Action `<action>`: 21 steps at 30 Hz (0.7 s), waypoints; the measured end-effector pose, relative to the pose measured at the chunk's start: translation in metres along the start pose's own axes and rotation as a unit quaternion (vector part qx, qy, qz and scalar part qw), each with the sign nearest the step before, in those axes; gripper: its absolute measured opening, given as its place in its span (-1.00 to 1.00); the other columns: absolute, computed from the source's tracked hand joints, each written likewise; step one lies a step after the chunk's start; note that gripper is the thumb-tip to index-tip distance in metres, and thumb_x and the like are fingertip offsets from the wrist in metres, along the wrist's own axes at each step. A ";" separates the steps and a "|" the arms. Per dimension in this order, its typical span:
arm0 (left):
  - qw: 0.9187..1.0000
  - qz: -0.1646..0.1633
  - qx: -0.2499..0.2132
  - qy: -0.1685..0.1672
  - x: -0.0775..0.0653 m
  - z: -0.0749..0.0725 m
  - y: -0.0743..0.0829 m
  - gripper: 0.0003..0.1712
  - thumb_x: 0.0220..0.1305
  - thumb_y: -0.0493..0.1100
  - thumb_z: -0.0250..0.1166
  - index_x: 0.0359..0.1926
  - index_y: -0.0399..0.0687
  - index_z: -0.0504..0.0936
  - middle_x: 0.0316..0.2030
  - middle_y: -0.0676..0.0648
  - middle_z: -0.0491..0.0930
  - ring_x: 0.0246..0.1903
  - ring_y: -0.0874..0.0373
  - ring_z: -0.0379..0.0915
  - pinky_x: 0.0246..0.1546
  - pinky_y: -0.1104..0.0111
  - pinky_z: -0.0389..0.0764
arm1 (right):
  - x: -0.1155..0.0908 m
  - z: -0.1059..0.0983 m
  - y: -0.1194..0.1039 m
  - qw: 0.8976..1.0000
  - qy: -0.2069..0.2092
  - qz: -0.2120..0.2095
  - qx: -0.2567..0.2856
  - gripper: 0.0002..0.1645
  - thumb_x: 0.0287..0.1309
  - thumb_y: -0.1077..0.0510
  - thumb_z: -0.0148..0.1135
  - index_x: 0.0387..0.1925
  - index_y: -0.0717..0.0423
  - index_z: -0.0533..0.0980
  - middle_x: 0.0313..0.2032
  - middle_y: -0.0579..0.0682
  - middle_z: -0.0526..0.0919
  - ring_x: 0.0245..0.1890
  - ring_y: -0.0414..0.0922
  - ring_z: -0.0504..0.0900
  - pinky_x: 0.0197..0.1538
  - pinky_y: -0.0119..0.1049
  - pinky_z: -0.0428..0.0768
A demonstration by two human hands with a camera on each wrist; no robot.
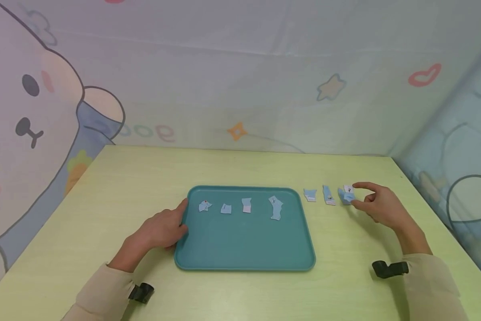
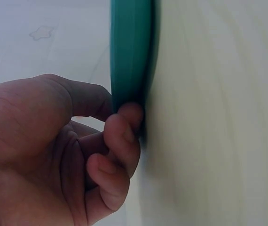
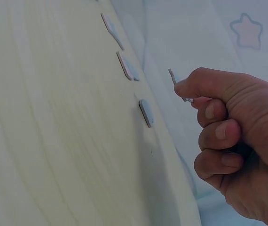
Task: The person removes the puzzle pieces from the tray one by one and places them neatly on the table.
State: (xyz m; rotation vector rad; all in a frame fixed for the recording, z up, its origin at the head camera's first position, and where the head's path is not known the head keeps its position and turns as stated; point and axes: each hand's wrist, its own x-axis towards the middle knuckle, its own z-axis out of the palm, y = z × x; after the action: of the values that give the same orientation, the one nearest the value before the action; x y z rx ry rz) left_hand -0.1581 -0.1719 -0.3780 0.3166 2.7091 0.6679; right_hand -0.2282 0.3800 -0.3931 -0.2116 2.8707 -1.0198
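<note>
My left hand (image 1: 162, 227) grips the left rim of a teal tray (image 1: 244, 245), with curled fingertips against the rim in the left wrist view. Several small light-blue puzzle pieces lie in a row near the tray's far side, among them a long one (image 1: 277, 209) and a pink-ended one (image 1: 246, 205). My right hand (image 1: 384, 206), right of the tray, pinches a thin puzzle piece (image 3: 172, 76) between thumb and index finger, raised off the table. Below it lies another piece (image 3: 145, 113), partly covered in the head view.
Two more puzzle pieces, a wide one (image 1: 310, 195) and a narrow one (image 1: 328, 196), lie between the tray and my right hand. The pale wooden table (image 1: 152, 174) ends at a printed cloth backdrop (image 1: 208, 89) behind and at the sides.
</note>
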 end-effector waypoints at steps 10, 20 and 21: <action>1.000 0.000 -0.004 -0.001 0.000 0.000 0.000 -0.11 0.41 -0.28 0.02 0.64 -0.47 -0.11 -0.74 0.01 0.41 -0.74 0.18 0.33 -0.62 0.36 0.24 | 0.001 -0.008 0.015 1.000 0.005 0.002 0.005 -0.27 0.42 0.05 0.32 0.48 0.24 0.35 -0.71 -0.20 0.27 -0.73 -0.26 0.21 -0.55 -0.28 0.35; 1.000 0.000 -0.003 0.001 0.000 0.000 0.001 -0.11 0.42 -0.28 0.03 0.64 -0.48 -0.10 -0.74 0.01 0.40 -0.74 0.19 0.34 -0.61 0.36 0.27 | 0.002 -0.016 0.026 0.999 -0.006 0.008 -0.043 -0.25 0.43 0.05 0.28 0.48 0.31 0.31 -0.69 -0.16 0.33 -0.72 -0.22 0.29 -0.52 -0.26 0.36; 1.000 -0.001 -0.003 0.001 -0.001 0.000 0.001 -0.11 0.42 -0.28 0.04 0.64 -0.48 -0.10 -0.74 0.01 0.40 -0.74 0.19 0.34 -0.61 0.36 0.27 | 0.002 -0.016 0.027 0.999 -0.008 0.009 -0.046 -0.25 0.43 0.05 0.28 0.48 0.31 0.30 -0.69 -0.16 0.34 -0.72 -0.22 0.29 -0.51 -0.26 0.36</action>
State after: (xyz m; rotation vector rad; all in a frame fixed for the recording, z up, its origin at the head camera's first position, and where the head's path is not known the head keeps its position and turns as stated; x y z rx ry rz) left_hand -0.1576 -0.1714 -0.3771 0.3131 2.7083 0.6770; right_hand -0.2354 0.4100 -0.3980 -0.1988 2.9034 -0.8792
